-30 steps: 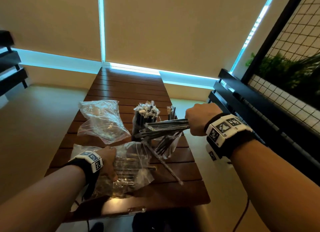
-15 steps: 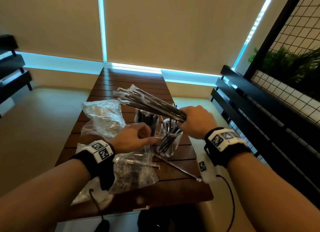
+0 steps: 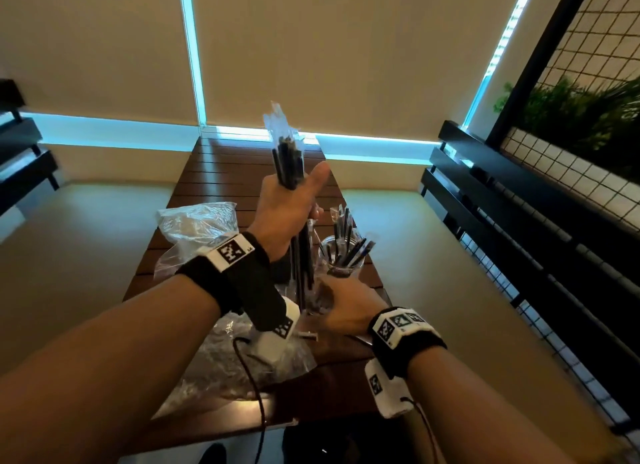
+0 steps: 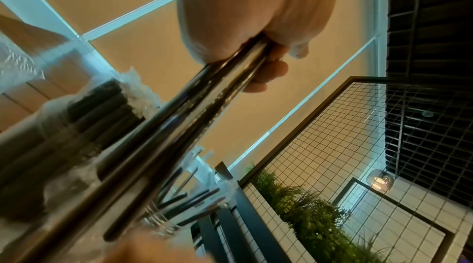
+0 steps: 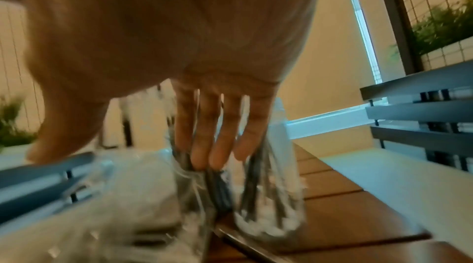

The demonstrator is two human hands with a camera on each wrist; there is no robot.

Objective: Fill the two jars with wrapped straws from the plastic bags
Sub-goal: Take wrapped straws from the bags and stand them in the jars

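Note:
My left hand grips a bundle of wrapped black straws and holds it upright above the wooden table. The left wrist view shows its fingers curled round the bundle. A glass jar with a few straws stands just right of the bundle. A second jar, packed full, is hidden behind my left wrist in the head view. My right hand is low, at the near side of the jars. Its fingers are straight and spread in front of the glass, holding nothing.
A crumpled plastic bag lies on the table's left side, and another bag with straws lies near the front edge under my left wrist. One loose straw lies by the jars. A black slatted bench runs along the right.
The straw bundle passed from my right hand to my left, which raised it upright. My right hand let go and dropped toward the jars.

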